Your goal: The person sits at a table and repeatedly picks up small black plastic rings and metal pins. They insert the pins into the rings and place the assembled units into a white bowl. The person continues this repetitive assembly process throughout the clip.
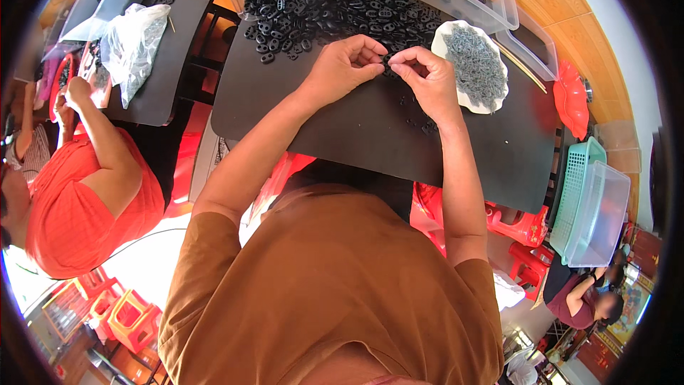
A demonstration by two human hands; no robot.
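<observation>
Both hands meet over the black table (342, 135), fingertips close together. My left hand (347, 68) is closed in a pinch, its thumb and forefinger at a small black plastic piece (387, 64). Facing it, my right hand (432, 80) also pinches; whatever is between its fingertips is too small to make out. Just beyond the hands spreads a large heap of black oval plastic pieces with holes (328, 0). Right of my right hand stands a white scalloped dish (496, 100) full of small grey metal-looking parts (472, 64).
Thin sticks (524, 68) and clear plastic bins (470, 0) lie beyond the dish. A red dish (571, 100) and a green basket (576, 189) are at the right. Leftward, a person in red (100, 192) works at another table beside a plastic bag (135, 50).
</observation>
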